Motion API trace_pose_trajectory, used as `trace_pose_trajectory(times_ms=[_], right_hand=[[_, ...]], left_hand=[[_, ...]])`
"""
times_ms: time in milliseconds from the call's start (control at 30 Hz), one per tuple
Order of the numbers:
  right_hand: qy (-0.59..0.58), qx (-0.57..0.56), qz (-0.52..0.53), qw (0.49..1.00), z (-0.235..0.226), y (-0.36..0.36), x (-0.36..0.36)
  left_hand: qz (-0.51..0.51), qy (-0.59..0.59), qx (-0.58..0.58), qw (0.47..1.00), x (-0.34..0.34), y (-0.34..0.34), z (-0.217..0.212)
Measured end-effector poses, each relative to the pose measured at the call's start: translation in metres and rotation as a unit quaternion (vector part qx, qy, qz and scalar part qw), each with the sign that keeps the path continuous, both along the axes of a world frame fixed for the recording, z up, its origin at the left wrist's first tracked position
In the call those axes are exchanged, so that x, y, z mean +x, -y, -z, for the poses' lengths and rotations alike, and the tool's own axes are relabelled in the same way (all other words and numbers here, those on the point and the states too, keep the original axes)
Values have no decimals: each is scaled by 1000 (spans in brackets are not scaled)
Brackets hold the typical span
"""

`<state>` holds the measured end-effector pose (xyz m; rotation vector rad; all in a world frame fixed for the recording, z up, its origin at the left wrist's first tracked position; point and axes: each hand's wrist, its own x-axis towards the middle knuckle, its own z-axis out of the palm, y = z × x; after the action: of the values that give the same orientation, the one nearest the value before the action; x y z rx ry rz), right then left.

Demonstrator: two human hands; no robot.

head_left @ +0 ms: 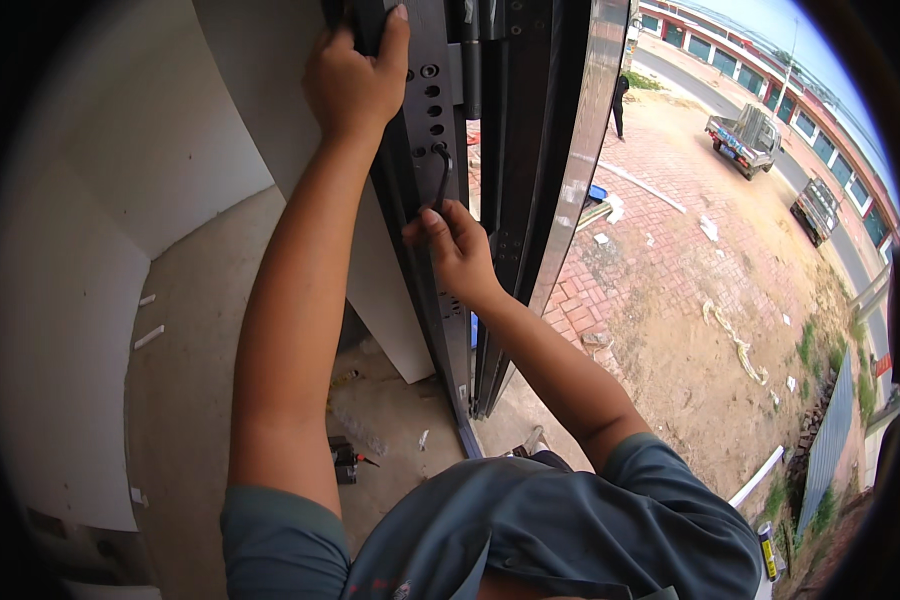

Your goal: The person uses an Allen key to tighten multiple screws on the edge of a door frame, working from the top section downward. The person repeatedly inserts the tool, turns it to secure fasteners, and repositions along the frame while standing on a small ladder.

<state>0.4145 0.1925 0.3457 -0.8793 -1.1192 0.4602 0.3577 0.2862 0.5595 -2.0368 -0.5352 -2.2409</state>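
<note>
A dark metal door [454, 110] stands upright before me, its narrow edge facing me with several round holes and bolt ends. My left hand [355, 85] is closed round the upper part of this edge, thumb pointing up along it; some of its fingers are hidden behind. Lower down, my right hand [460, 250] pinches the long arm of a black hex key [445, 178]. The key's short bent end meets one of the holes in the edge. Beside the door is a hinge [472, 85], next to the dark door frame [540, 150].
A pale panel [270, 90] lies behind my left arm. On the concrete floor [190, 300] sits a black tool [344, 458] with an orange-tipped piece. Outside, past the frame, are red paving [660, 210], parked trucks [745, 140], a person in dark clothes [620, 105] and scattered scraps.
</note>
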Motion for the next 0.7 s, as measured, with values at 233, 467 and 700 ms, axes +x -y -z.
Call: trace_pose_trajectory(times_ms=[233, 467, 700], right_hand=[[-71, -16, -74, 995, -9, 4, -3], [40, -30, -41, 998, -7, 6, 11], [-24, -41, -124, 991, -7, 8, 20]], left_hand=[[-3, 4, 10, 1000, 4, -32, 5], [5, 5, -9, 1000, 2, -26, 7], [-18, 6, -11, 1000, 8, -28, 9]])
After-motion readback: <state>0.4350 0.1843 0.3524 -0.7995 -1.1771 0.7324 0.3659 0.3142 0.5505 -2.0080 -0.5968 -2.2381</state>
